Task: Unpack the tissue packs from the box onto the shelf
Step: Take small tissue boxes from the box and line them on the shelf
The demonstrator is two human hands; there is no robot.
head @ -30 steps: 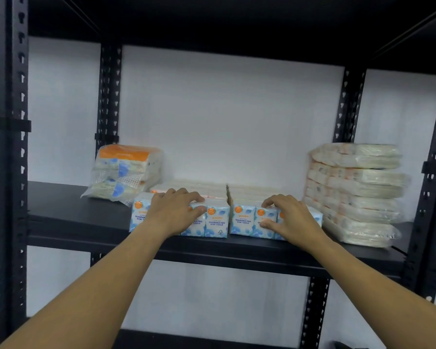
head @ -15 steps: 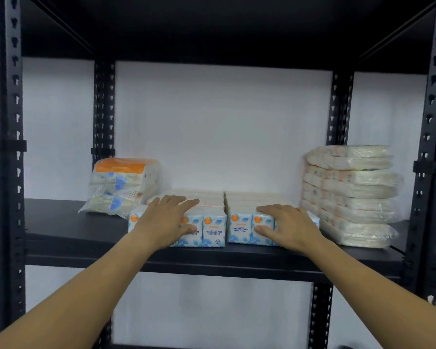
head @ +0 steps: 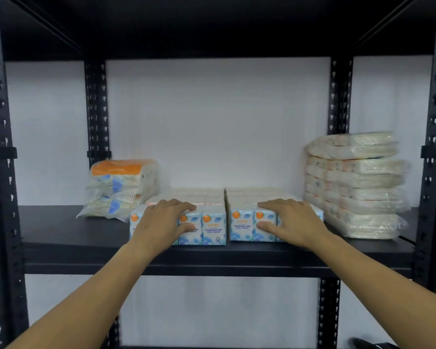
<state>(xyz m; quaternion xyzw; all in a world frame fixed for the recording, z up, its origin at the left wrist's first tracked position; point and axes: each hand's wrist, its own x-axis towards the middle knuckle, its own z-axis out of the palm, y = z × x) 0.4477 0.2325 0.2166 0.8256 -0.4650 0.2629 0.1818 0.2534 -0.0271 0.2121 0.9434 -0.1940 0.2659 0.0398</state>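
My two bare forearms reached up from the bottom of the view to the matte black metal shelf [head: 61, 235]. My left hand [head: 161, 222] lay over the front top corner of the left tissue block [head: 212, 229], fingers across its top and thumb against its printed face, gripping it. My right hand [head: 291, 222] did the same on the right tissue block [head: 241, 226], fingers flat over the top edge, thumb pressed to the front. Both blocks were squat, rectangular bundles of glossy blue-and-white mini packs with orange dots, standing near the shelf's front lip, side by side with a thin gap between them.

Farther back on the left, a crinkled clear-plastic bundle [head: 121, 187] with an orange top and blue patches leaned at a tilt, just beside the left block. On the right, a stack of flat packs [head: 358, 185] in soft, wrinkly film rose in several layers, close to the right block; I could not tell if they touched. Perforated black uprights [head: 96, 109] framed the plain white wall [head: 217, 122] behind.
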